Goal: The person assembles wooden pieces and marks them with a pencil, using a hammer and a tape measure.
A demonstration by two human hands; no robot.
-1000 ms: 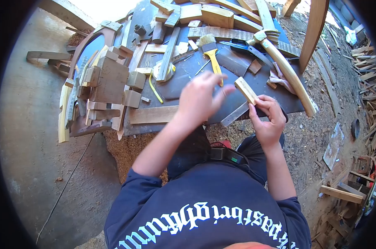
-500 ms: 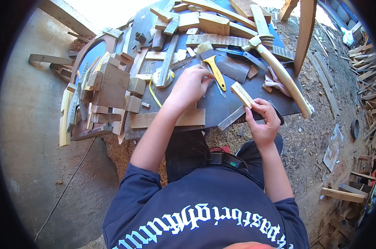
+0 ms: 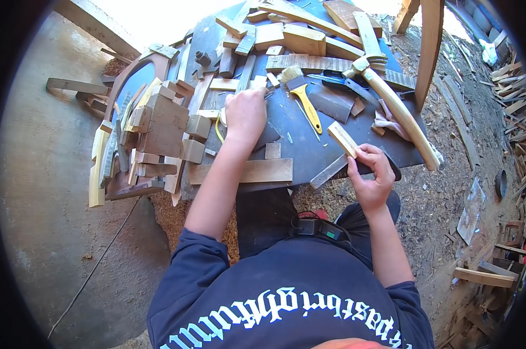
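Holding wood block [image 3: 342,138] by its near end, pinched in right hand [image 3: 374,184], the nearer; pointing lengthwise toward eleven o'clock. Noting block between three and four o'clock from left hand [image 3: 245,116]; grip there hidden, unconfirmed.

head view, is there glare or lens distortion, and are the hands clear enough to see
Head view: white glare at the top, beyond the table; fisheye curving and dark edges; right hand and its small wood block fairly clear; left hand visible, its fingertips' contact hard to tell.
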